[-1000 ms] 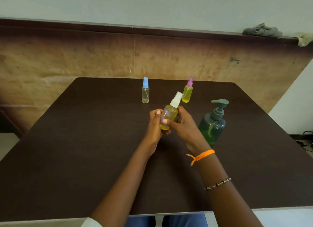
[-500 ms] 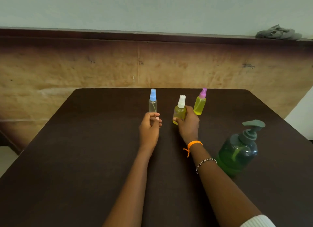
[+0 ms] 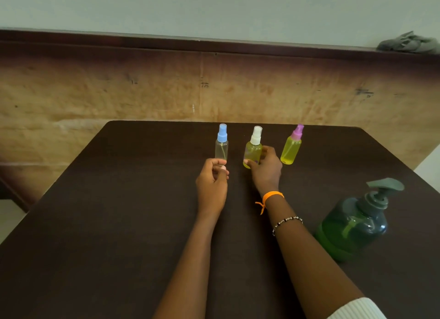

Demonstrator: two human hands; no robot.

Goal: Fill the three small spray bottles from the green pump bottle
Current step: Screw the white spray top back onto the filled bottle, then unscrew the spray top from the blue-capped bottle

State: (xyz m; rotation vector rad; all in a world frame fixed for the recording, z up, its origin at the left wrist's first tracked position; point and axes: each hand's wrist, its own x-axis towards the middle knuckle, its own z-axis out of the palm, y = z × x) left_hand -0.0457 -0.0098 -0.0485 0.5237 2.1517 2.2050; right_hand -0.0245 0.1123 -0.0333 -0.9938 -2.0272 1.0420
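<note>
Dark table (image 3: 119,223) carries everything. Green pump bottle (image 3: 352,225) stands near right, pump on, part full. Right hand (image 3: 265,167) grasps white-capped bottle (image 3: 252,149), yellow-filled, mid-row at far edge. Left hand (image 3: 212,183) pinches base of blue-capped bottle (image 3: 221,143), apparently still clear, unfilled. Pink-capped bottle (image 3: 291,148) stands full. Judged: two done, one left.

Three small spray bottles stand in a row: the blue-capped bottle (image 3: 221,143) just beyond the left hand's (image 3: 212,183) fingertips, the white-capped bottle (image 3: 253,147) within the right hand's (image 3: 266,168) fingers, the pink-capped bottle (image 3: 292,145) just past those fingers on their outer side; two hold yellow liquid, one looks clear. One green pump bottle (image 3: 354,223) stands well back from the right fingers, beside the forearm; two hands; two wrist bands, one orange band (image 3: 272,196), one beaded bracelet (image 3: 287,222).
</note>
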